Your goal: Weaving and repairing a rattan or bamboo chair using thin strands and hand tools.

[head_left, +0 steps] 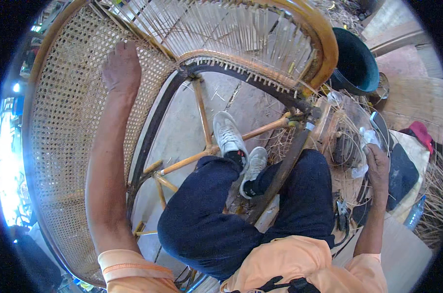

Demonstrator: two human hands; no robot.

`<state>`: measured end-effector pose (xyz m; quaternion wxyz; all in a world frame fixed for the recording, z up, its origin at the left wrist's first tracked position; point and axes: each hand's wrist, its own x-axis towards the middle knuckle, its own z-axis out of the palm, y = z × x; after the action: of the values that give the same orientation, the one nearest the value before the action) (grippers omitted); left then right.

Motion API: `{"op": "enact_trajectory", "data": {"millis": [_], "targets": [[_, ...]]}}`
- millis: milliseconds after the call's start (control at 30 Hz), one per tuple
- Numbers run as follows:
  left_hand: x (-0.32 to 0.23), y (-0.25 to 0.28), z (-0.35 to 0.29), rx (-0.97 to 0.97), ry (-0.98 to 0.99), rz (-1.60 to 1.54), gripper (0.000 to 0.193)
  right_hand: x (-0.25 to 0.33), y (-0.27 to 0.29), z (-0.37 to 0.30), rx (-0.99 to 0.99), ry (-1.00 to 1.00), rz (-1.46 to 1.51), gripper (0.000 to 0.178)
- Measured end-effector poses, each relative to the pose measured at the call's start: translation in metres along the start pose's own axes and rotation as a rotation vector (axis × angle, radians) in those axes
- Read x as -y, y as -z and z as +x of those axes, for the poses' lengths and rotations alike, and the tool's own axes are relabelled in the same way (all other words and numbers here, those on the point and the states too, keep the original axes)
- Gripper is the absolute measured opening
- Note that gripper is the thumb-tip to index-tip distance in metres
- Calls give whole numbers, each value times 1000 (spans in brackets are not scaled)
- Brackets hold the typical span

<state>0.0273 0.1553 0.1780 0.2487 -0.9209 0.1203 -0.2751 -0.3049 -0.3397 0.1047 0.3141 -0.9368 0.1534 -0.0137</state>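
So from the head cam, the big rattan frame takes up most of the left and top, curving round the person's legs, with its woven cane panel down the left side. Left hand is on that panel near its upper edge, close to the corner where it meets the dark curved bar. Those fingers curl away under the knuckles, so I can't tell if they're spread, pressed together or pinching anything. Right hand is over on the right at some clear plastic, fingertips tucked out of sight, so can't tell if it's pinching it either. Loads of clutter on that side: thin loose strands tangled by the frame's right corner, a dark green bucket just beyond its curved right edge, red cloth, a clear bottle and a metal tool near the knee. Bamboo poles cross the middle, and a dark straight bar cuts between the legs, in front of part of them. Frame's top is cut off by the picture edge, far left washes out in glare, and whatever's under the strands is too messy to make out.
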Motion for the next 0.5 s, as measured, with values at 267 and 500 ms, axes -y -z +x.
{"op": "enact_trajectory", "data": {"millis": [267,500], "targets": [[25,31,12,394,95,-222,32,18,35,10,-90,31,-71,20],[152,90,4,252,88,100,37,85,19,71,-108,369,-160,23]]}}
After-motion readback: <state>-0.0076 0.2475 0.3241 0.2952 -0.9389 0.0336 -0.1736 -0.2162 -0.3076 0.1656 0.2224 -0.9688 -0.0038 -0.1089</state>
